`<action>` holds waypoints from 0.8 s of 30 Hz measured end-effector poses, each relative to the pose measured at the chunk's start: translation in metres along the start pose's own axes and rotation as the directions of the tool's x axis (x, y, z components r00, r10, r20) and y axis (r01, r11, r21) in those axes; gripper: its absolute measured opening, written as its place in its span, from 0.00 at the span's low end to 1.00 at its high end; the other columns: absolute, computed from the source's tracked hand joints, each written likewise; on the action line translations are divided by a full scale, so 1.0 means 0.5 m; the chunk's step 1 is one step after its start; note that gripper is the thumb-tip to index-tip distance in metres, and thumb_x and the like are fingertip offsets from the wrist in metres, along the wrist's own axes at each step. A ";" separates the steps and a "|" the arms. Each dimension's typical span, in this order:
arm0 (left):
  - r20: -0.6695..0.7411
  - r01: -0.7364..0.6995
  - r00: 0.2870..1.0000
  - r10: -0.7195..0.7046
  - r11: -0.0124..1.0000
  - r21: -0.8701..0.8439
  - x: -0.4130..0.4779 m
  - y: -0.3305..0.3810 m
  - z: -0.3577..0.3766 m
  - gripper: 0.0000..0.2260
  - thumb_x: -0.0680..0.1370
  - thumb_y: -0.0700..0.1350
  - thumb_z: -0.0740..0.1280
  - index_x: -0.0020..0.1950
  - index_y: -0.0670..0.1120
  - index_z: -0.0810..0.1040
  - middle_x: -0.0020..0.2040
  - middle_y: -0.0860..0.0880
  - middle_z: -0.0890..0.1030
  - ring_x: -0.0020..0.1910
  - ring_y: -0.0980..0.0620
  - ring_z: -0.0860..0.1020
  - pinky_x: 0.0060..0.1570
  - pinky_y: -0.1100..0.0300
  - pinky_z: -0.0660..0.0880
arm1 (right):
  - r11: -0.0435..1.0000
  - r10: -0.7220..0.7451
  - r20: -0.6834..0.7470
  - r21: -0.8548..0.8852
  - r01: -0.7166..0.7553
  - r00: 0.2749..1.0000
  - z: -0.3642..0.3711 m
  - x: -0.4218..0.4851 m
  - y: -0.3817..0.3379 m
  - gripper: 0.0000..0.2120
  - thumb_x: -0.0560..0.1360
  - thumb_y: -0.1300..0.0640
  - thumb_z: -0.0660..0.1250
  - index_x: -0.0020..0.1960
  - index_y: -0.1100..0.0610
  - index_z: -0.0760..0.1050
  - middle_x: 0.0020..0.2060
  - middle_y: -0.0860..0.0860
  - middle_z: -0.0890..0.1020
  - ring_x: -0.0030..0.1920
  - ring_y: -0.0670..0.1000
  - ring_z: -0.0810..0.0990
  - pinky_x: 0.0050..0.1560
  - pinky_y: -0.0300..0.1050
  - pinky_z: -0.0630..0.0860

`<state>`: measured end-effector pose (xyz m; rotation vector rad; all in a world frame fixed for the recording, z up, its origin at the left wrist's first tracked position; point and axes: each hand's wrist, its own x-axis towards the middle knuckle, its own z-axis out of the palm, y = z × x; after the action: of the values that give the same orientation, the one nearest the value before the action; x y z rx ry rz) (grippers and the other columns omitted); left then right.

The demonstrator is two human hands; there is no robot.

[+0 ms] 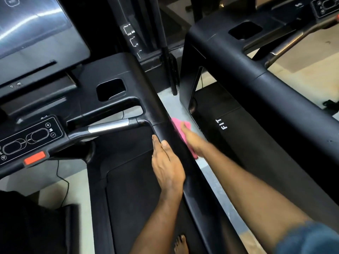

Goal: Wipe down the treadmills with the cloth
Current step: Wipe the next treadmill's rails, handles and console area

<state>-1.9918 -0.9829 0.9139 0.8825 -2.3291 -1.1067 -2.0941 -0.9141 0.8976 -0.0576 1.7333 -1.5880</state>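
Pink cloth (176, 125) against the outer side of the near treadmill's (110, 76) side rail (161, 114) — both hands at the rail.

The right hand (192, 141) lies over the cloth with its fingers stretched out, pressing it to the rail rather than clutching it, though motion blur softens the detail. The left hand (167, 166) rests flat on the rail's top and inner side, fingers straight and together, holding nothing. A bare foot (180, 244) stands on the belt (132, 198). To the left sits the console panel (31, 138) with a red button (34, 158) — the second treadmill (256, 85), lettered FIT, stands just beside on the right.
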 end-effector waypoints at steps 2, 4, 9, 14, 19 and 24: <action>0.003 -0.003 1.000 0.003 1.000 0.010 0.000 0.004 0.001 0.23 0.87 0.51 0.49 0.80 0.43 0.62 0.77 0.45 0.69 0.75 0.46 0.67 0.74 0.58 0.60 | 1.000 0.007 0.008 0.010 -0.007 1.000 -0.002 -0.065 0.072 0.29 0.84 0.36 0.46 0.67 0.55 0.74 0.44 0.47 0.87 0.41 0.40 0.85 0.40 0.31 0.79; -0.001 0.000 1.000 0.000 1.000 0.026 0.000 0.004 0.003 0.24 0.87 0.52 0.48 0.80 0.44 0.61 0.77 0.45 0.69 0.74 0.46 0.67 0.74 0.57 0.60 | 0.990 0.017 -0.007 0.137 -0.016 1.000 -0.004 -0.066 0.134 0.31 0.82 0.34 0.49 0.76 0.50 0.69 0.65 0.48 0.81 0.61 0.46 0.82 0.61 0.38 0.78; 0.005 -0.016 1.000 0.016 0.999 0.033 0.006 -0.001 0.003 0.24 0.87 0.52 0.48 0.80 0.42 0.62 0.75 0.42 0.71 0.74 0.44 0.69 0.74 0.51 0.63 | 0.968 0.019 0.080 0.248 -0.038 0.997 0.003 0.033 0.035 0.35 0.80 0.29 0.49 0.80 0.48 0.62 0.76 0.47 0.67 0.75 0.50 0.68 0.72 0.43 0.67; 0.009 -0.040 0.999 0.040 0.998 0.054 0.004 0.005 0.005 0.23 0.87 0.50 0.50 0.80 0.41 0.62 0.76 0.41 0.69 0.75 0.43 0.68 0.74 0.53 0.63 | 0.953 -0.110 0.071 0.291 0.085 0.991 0.000 0.110 -0.035 0.30 0.85 0.36 0.47 0.82 0.49 0.56 0.81 0.43 0.58 0.81 0.47 0.53 0.78 0.42 0.52; 0.011 -0.029 1.000 0.029 0.998 0.063 0.010 0.002 0.008 0.23 0.87 0.50 0.50 0.80 0.41 0.62 0.75 0.40 0.71 0.74 0.42 0.69 0.73 0.50 0.65 | 0.964 -0.129 0.022 0.239 0.120 0.991 0.006 0.015 0.050 0.28 0.86 0.40 0.45 0.82 0.50 0.55 0.78 0.39 0.60 0.78 0.39 0.56 0.78 0.36 0.54; 0.007 -0.029 1.000 0.029 0.997 0.066 0.010 0.002 0.007 0.23 0.87 0.50 0.50 0.79 0.40 0.62 0.74 0.38 0.71 0.74 0.41 0.69 0.73 0.51 0.64 | 0.977 -0.111 0.022 0.184 0.105 0.994 0.004 -0.089 0.110 0.30 0.86 0.41 0.46 0.83 0.54 0.52 0.81 0.46 0.56 0.80 0.45 0.53 0.80 0.42 0.49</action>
<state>-1.9978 -0.9841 0.9133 0.8673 -2.3882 -1.0277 -2.0373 -0.8808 0.8724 -0.0879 1.5759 -1.8096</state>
